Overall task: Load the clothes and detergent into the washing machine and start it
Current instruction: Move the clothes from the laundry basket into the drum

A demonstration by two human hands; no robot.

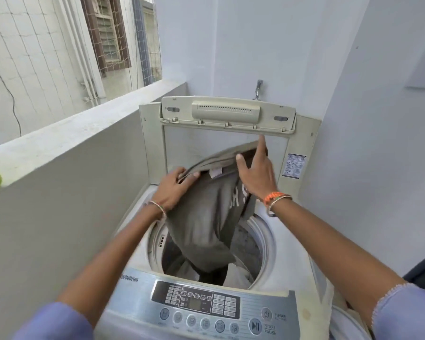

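The grey-brown cotton t-shirt [206, 217] is pinched at its collar by left hand [174, 190]; right hand [255, 173] is spread loosely behind it. Below the fingers, its hem could get snagged on the white top-load washing machine [263, 231] rim.

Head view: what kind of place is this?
Probably a home balcony used for laundry: a top-loading washing machine with its lid up, a wall tap behind it, and a low parapet wall open to the neighbouring building.

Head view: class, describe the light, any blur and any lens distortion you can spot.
Head view: soft, even daylight, no hard shadows or glare; wide-angle lens bows the parapet and walls; the forearms, the shirt and the panel lettering look slightly smeared; left hand and right hand stay fairly sharp.
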